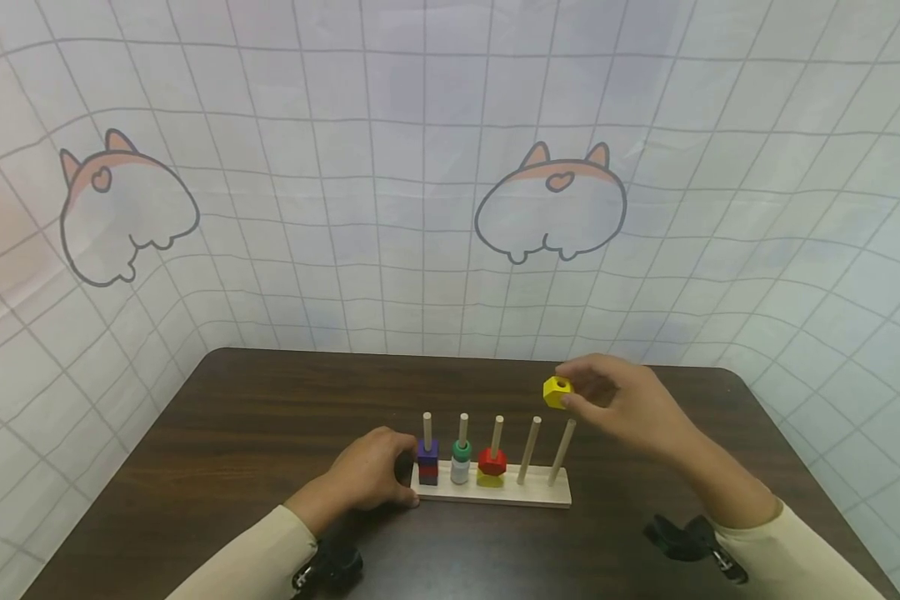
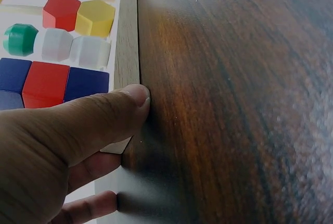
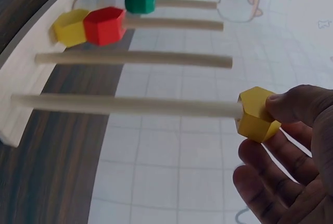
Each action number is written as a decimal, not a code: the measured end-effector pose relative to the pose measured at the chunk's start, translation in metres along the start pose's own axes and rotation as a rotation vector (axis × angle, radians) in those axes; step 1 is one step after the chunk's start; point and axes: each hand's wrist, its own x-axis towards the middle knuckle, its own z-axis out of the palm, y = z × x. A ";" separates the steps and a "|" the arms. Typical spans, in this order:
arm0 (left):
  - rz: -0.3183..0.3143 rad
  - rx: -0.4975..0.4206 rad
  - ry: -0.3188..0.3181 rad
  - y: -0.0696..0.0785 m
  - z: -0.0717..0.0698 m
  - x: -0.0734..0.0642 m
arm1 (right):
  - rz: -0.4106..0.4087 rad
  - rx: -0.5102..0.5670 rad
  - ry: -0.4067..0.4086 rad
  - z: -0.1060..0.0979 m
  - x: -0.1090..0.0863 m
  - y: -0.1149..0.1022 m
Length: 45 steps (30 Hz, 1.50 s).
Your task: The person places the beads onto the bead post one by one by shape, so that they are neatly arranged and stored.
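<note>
A wooden peg stand (image 1: 510,497) with several upright pegs lies across the table. My left hand (image 1: 375,468) grips its left end, thumb (image 2: 136,96) on the front edge of the base. Between thumb and fingers, my right hand (image 1: 630,404) pinches a yellow hexagonal bead (image 1: 557,392) with a hole through it. In the right wrist view, the bead overlaps the tip of the end peg (image 3: 130,105). On the leftmost peg sit blue and red cube beads (image 2: 47,84). Beside them are white beads with a green bead (image 1: 461,451) on top, then a red hexagonal bead (image 1: 492,462) over a yellow one (image 1: 490,480).
The two rightmost pegs carry no beads. Dark wood-grain table (image 1: 285,400) surrounds the stand. A white gridded cloth (image 1: 390,208) with cartoon animal drawings hangs behind and at the sides. Black straps with camera mounts (image 1: 682,537) show at both wrists.
</note>
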 end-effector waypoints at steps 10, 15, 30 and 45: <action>0.000 -0.005 -0.004 -0.002 0.001 0.000 | -0.014 0.038 0.005 0.018 0.004 -0.015; 0.001 -0.005 -0.003 -0.002 0.001 0.000 | -0.016 0.073 0.020 0.030 0.006 -0.021; -0.006 -0.004 -0.011 0.000 0.000 -0.001 | 0.002 0.126 0.004 0.053 0.008 -0.034; 0.007 -0.005 -0.001 0.000 0.001 -0.001 | 0.102 0.053 0.009 0.069 0.001 -0.048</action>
